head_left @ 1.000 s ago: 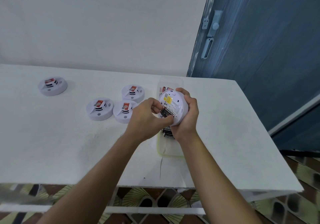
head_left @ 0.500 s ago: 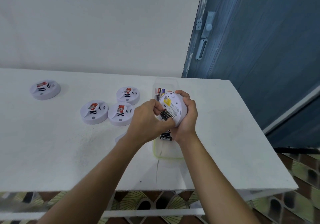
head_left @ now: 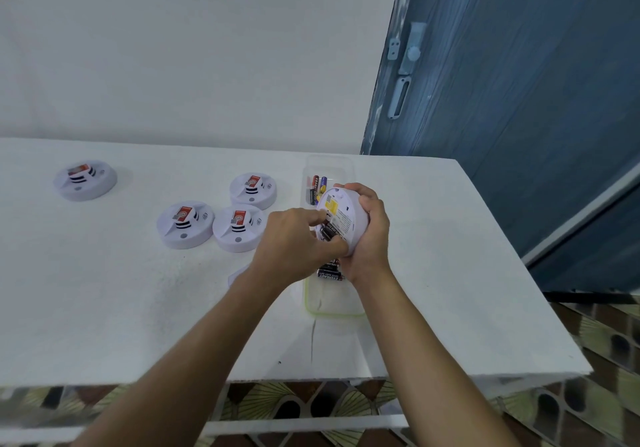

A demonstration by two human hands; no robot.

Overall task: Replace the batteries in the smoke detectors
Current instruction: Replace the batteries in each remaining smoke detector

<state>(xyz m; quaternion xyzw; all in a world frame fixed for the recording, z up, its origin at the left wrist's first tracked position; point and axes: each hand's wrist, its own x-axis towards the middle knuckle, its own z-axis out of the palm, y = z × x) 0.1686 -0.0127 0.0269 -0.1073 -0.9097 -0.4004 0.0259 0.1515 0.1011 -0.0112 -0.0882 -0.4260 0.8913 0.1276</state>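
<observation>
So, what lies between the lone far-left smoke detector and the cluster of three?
Nothing: the head view shows bare white table between the lone detector and the cluster's nearest detector.

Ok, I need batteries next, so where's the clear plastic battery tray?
Head view, right of centre: the clear plastic tray lies on the white table, beneath the held white round smoke detector, right of the three clustered detectors.
</observation>
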